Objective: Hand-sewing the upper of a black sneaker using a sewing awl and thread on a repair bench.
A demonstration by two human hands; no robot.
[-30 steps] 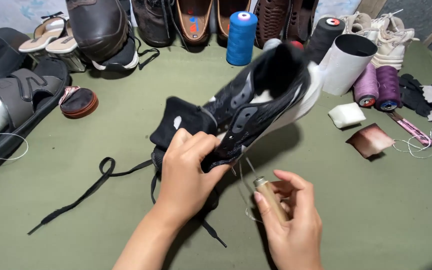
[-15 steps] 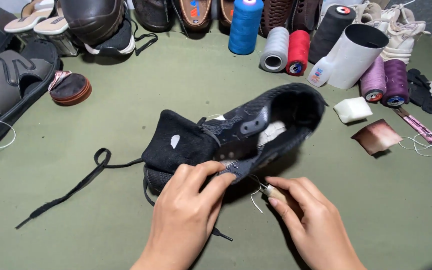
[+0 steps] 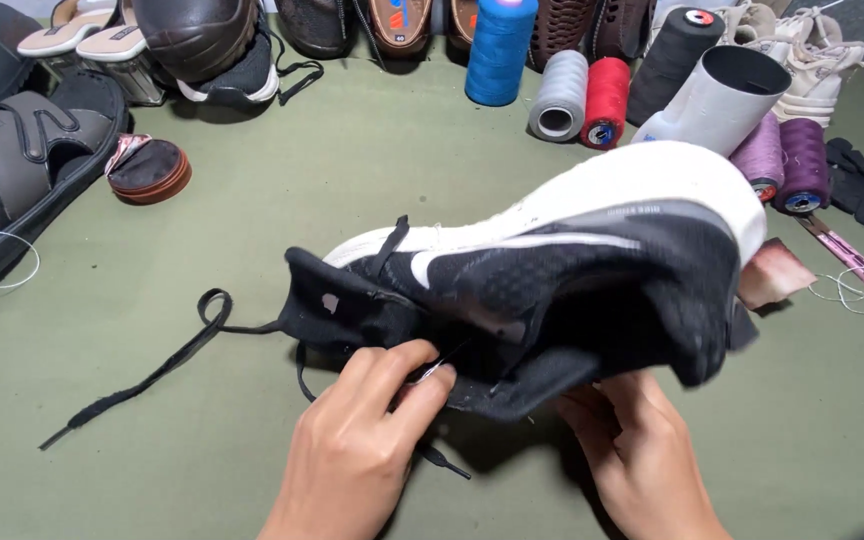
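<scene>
While the black sneaker (image 3: 552,280) lies on its side above the green bench (image 3: 252,200), white sole turned away, the left hand (image 3: 362,450) pinches the edge of its dark upper between thumb and fingertips, right by a glint of metal, likely a needle. Right hand (image 3: 642,455) is tucked under the shoe, grasping it from below. Stitching looks mid-way: the lace (image 3: 152,370) trails loose, and how much seam is closed I cannot tell. Up top, a blue thread cone (image 3: 497,50), grey spool (image 3: 557,95), red spool (image 3: 607,100), a black cone (image 3: 677,55) and purple spools (image 3: 782,160); at left, a round brown tin (image 3: 149,170).
</scene>
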